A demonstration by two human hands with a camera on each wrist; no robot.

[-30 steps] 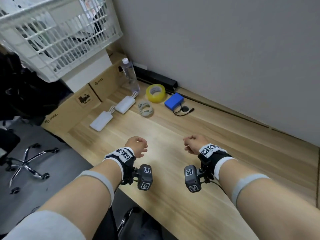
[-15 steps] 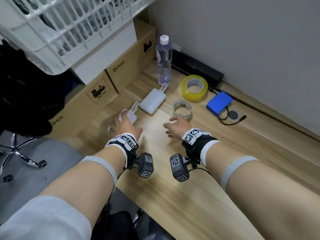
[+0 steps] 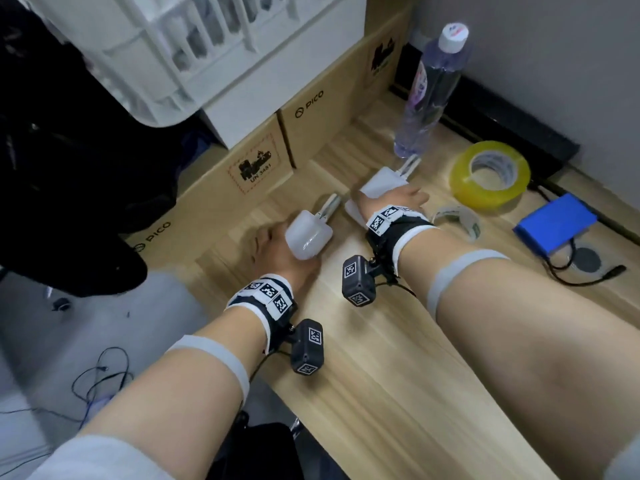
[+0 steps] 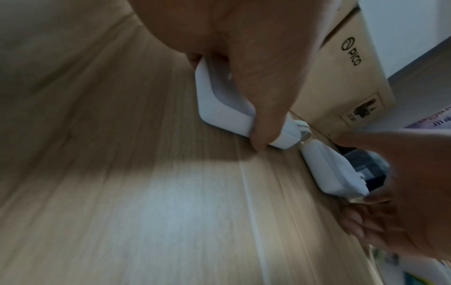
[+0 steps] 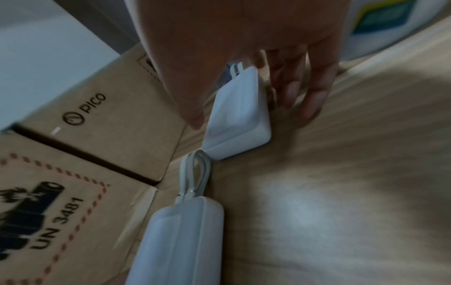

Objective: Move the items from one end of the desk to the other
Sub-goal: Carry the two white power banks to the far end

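Two white power banks with short looped cables lie at the desk's left end, beside the cardboard boxes. My left hand [image 3: 287,244] grips the nearer power bank [image 3: 308,235], tilted up off the wood; in the left wrist view the thumb [image 4: 258,135] curls over its edge. My right hand [image 3: 384,199] covers the farther power bank [image 3: 382,181]. In the right wrist view that hand [image 5: 251,113] has the thumb on one side of this power bank [image 5: 239,115] and the fingers [image 5: 310,96] on the other. A water bottle [image 3: 429,95], yellow tape roll [image 3: 491,178], pale tape roll [image 3: 457,220] and blue box [image 3: 554,223] sit beyond.
Brown PICO cardboard boxes [image 3: 242,174] border the desk [image 3: 381,375] on the left, with a white basket [image 3: 173,46] stacked above them. A black cable [image 3: 585,271] trails from the blue box. A wall [image 3: 554,46] runs behind the items.
Both hands reached forward from the middle of the desk to the power banks. The left hand now holds the nearer one raised; the right hand has closed over the farther one.
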